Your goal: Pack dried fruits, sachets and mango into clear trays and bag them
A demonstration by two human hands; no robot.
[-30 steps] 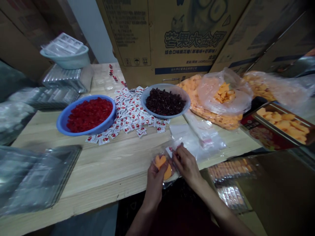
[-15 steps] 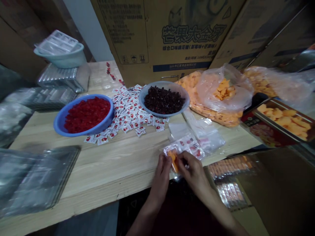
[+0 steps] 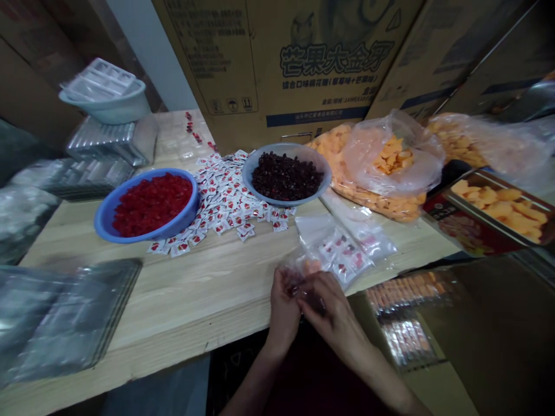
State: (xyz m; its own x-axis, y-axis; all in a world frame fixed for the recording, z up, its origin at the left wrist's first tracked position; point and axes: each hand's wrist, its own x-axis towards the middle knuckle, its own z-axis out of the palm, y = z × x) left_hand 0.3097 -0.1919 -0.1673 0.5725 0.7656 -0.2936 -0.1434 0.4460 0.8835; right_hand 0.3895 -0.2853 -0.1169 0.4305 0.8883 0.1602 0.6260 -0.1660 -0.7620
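My left hand (image 3: 284,303) and my right hand (image 3: 332,309) meet at the front edge of the wooden table (image 3: 203,294). Both are closed on a clear plastic snack tray (image 3: 336,254) that lies flat and points away from me. The tray holds small red-and-white sachets, and a bit of orange fruit shows at its near end by my fingers. A blue bowl of red candied fruit (image 3: 150,203) is at the left. A grey bowl of dark dried berries (image 3: 286,175) stands behind the tray, with a pile of red-and-white sachets (image 3: 223,199) between the two bowls.
Bags of orange dried mango (image 3: 388,170) lie at the right, beside a metal tray of mango pieces (image 3: 503,211). Stacks of empty clear trays (image 3: 65,318) fill the left side. Large cardboard boxes (image 3: 299,63) stand behind. Filled packs (image 3: 403,312) sit in a box below the table's right edge.
The tray was upright in my left hand with orange pieces facing me. It has been turned down flat on the table, and both hands have closed on its near end.
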